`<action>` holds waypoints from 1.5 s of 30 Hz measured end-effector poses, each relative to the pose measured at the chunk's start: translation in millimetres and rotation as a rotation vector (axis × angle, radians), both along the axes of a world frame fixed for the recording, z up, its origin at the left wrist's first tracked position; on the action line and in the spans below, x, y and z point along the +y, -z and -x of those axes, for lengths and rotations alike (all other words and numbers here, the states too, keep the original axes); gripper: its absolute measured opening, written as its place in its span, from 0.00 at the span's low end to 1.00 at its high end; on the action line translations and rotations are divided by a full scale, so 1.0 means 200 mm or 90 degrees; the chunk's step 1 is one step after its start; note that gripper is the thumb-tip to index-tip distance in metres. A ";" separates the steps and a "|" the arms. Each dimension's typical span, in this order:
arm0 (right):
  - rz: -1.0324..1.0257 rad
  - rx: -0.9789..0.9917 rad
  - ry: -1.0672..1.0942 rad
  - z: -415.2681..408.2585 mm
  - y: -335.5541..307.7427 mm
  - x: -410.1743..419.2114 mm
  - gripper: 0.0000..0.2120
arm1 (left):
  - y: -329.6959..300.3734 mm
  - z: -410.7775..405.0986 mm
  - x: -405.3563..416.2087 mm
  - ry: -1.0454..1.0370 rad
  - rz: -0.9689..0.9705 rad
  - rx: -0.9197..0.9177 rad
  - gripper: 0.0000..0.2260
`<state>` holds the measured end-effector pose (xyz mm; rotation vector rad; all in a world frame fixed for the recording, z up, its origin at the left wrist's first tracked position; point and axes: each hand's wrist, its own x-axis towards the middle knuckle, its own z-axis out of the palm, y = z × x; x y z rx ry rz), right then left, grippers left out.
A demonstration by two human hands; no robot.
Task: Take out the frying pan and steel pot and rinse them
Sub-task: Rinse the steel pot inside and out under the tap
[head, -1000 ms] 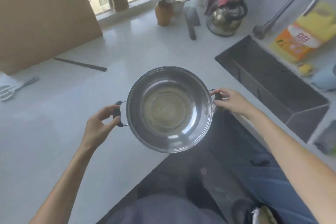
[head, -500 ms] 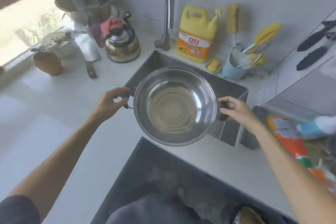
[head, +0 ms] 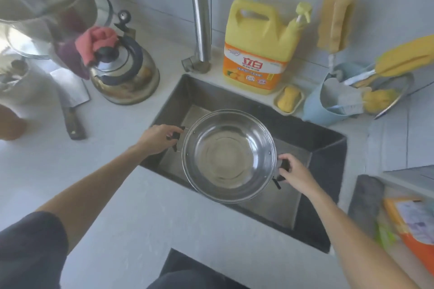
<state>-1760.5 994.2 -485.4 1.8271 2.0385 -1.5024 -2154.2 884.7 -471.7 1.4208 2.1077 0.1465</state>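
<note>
Fingers [head: 175, 129] gripping black handles, shiny empty steel pot [head: 229, 156], over sink [head: 328, 148]

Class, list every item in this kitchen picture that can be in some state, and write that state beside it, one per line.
steel pot: empty, held level over the sink
left hand: grips the pot's left handle
right hand: grips the pot's right handle
sink: no water visible
faucet: no water running
kettle: lid on, upright
detergent jug: upright
cleaver: lying flat on the counter
</note>
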 end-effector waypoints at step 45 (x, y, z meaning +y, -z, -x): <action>0.010 -0.082 -0.048 0.27 0.77 0.20 0.12 | 0.10 0.22 0.82 -0.241 -0.387 -0.023 0.12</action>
